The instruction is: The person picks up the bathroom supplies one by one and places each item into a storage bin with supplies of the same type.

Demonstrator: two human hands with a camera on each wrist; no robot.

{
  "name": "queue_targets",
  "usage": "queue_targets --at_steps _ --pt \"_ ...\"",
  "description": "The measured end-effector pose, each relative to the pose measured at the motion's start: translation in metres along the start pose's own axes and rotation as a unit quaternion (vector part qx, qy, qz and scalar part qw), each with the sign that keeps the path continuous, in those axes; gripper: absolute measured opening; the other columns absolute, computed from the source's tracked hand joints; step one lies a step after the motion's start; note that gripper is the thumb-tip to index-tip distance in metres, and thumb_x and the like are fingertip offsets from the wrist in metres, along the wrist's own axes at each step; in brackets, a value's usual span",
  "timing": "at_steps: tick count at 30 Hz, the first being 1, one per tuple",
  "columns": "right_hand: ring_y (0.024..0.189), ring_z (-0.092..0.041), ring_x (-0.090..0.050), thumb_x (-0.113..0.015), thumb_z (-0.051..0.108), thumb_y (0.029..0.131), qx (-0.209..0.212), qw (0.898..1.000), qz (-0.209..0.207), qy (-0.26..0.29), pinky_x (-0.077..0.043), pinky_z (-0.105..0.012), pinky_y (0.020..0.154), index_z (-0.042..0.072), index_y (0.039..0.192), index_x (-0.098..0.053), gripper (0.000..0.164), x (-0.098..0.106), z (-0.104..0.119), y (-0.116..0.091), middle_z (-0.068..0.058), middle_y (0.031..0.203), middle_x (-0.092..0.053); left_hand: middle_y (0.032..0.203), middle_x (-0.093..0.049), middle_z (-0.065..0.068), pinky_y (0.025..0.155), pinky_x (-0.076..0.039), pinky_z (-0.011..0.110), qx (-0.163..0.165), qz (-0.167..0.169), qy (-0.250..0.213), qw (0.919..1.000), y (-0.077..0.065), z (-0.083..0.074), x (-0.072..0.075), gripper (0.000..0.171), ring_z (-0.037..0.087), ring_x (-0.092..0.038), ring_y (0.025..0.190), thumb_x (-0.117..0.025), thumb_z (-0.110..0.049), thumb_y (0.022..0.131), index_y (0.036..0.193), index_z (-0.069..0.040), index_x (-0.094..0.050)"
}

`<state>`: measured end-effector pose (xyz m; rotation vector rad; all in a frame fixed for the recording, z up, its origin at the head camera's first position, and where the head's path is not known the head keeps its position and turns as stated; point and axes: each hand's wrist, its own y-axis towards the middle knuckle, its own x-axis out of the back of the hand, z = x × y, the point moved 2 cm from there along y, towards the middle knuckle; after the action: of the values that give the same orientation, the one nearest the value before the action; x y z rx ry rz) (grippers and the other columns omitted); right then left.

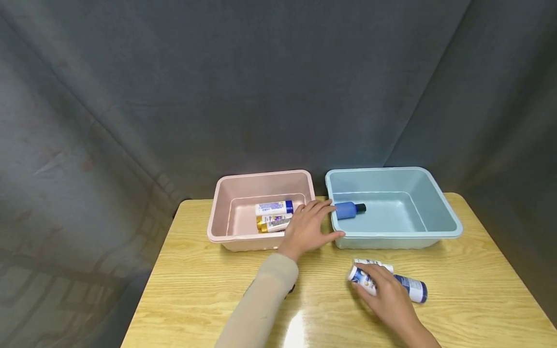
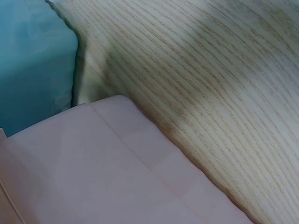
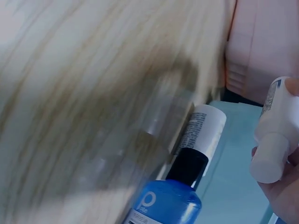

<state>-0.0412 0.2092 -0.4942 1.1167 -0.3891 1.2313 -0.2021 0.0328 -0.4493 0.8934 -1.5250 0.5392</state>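
Observation:
My left hand (image 1: 306,227) reaches across the gap between the pink bin (image 1: 222,222) and the light blue bin (image 1: 396,235), fingers extended and spread, fingertips right at the blue bin's near-left rim. My right hand (image 1: 385,295) grips a white bottle with a blue label (image 1: 364,281) above the table; its white cap end points down in the right wrist view, where the white bottle (image 3: 275,135) shows at the right. Beside it lie another white bottle (image 1: 376,264) and a blue bottle with a white label (image 1: 412,289), whose black cap shows in the right wrist view.
Inside the pink bin lie a white tube with a blue cap (image 1: 273,208) and white bottles with gold caps (image 1: 273,223), partly behind the left hand. A blue bottle with a black cap (image 1: 346,210) lies in the light blue bin. Grey curtain (image 1: 261,96) hangs behind the table.

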Motion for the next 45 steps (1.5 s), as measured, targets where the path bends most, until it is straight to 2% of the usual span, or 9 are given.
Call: queue_targets --at_steps 10,20,27,32,37,41,45 --pt "0.088 -0.018 -0.063 -0.09 0.011 0.065 0.008 1.0 -0.006 -0.001 -0.055 -0.037 0.065 0.01 0.117 -0.07 0.056 0.008 0.0 0.01 -0.004 0.103 -0.07 0.156 -0.035 -0.015 0.116 -0.028 0.042 -0.001 -0.002 0.012 0.9999 0.001 0.001 -0.001 0.08 0.013 -0.032 0.142 -0.037 -0.082 0.086 0.15 -0.035 -0.041" --pt "0.093 -0.019 -0.063 -0.09 0.007 0.062 0.029 1.0 -0.009 -0.006 -0.053 -0.034 0.071 0.009 0.118 -0.069 0.059 0.014 0.0 0.016 -0.003 0.107 -0.069 0.157 -0.033 -0.014 0.115 -0.028 0.043 -0.003 0.004 0.012 0.9999 0.001 0.0 -0.002 0.081 0.016 -0.033 0.142 -0.037 -0.082 0.086 0.151 -0.034 -0.04" --pt "0.092 -0.019 -0.063 -0.089 0.01 0.064 0.037 0.999 -0.019 -0.004 -0.054 -0.039 0.066 0.01 0.118 -0.07 0.057 0.022 0.003 0.025 -0.004 0.106 -0.07 0.157 -0.034 -0.014 0.115 -0.029 0.043 -0.004 0.002 0.012 0.9999 0.001 -0.001 -0.002 0.08 0.014 -0.032 0.142 -0.037 -0.082 0.086 0.151 -0.034 -0.041" --pt "0.092 -0.02 -0.063 -0.089 0.009 0.064 0.048 0.998 -0.035 0.006 -0.05 -0.03 0.073 0.008 0.117 -0.071 0.056 0.025 0.002 0.032 -0.005 0.104 -0.07 0.157 -0.034 -0.013 0.115 -0.029 0.042 -0.007 -0.001 0.016 0.9998 0.002 -0.002 -0.001 0.08 0.014 -0.033 0.142 -0.036 -0.082 0.087 0.15 -0.034 -0.041" --pt "0.089 -0.019 -0.064 -0.087 0.006 0.064 0.075 0.996 -0.045 0.022 -0.05 -0.022 0.072 0.007 0.119 -0.07 0.058 0.029 0.004 0.04 -0.006 0.105 -0.071 0.157 -0.034 -0.013 0.115 -0.029 0.042 -0.008 0.003 0.017 0.9998 0.002 -0.002 -0.001 0.08 0.015 -0.033 0.142 -0.034 -0.082 0.087 0.151 -0.033 -0.04" --pt "0.089 -0.018 -0.063 -0.085 0.008 0.068 0.11 0.992 -0.051 0.038 -0.05 -0.018 0.07 0.006 0.12 -0.069 0.055 0.032 0.007 0.05 -0.007 0.107 -0.07 0.157 -0.034 -0.012 0.115 -0.03 0.043 -0.009 0.004 0.016 0.9998 0.001 -0.001 -0.001 0.08 0.015 -0.032 0.142 -0.035 -0.081 0.087 0.151 -0.033 -0.04" --pt "0.091 -0.019 -0.062 -0.079 0.019 0.079 0.131 0.989 -0.048 0.047 -0.05 -0.018 0.07 0.006 0.121 -0.069 0.045 0.036 0.01 0.059 -0.007 0.108 -0.07 0.157 -0.033 -0.012 0.115 -0.03 0.042 -0.01 0.002 0.017 0.9998 0.0 0.0 -0.001 0.079 0.014 -0.033 0.142 -0.035 -0.08 0.088 0.151 -0.032 -0.04"
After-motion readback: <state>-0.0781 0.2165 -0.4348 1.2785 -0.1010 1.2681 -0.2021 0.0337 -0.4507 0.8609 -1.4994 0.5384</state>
